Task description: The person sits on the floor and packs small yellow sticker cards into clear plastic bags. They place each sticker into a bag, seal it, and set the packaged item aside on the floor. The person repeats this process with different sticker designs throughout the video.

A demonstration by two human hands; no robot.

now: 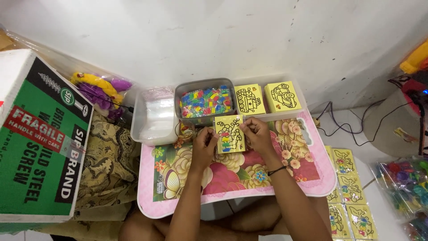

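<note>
Two hands hold a yellow picture card over a small flowered table.

The left hand (204, 142) and right hand (256, 132) pinch opposite edges of the card (229, 134), fingers closed on it, just in front of a grey tub of colourful pieces (205, 101).

A large green-and-white cardboard box (38, 138) with a red label strip (33, 129) stands left of the floral pink worktop (232, 178); clear plastic packets of colourful pieces (403, 187) lie far right of it.
</note>
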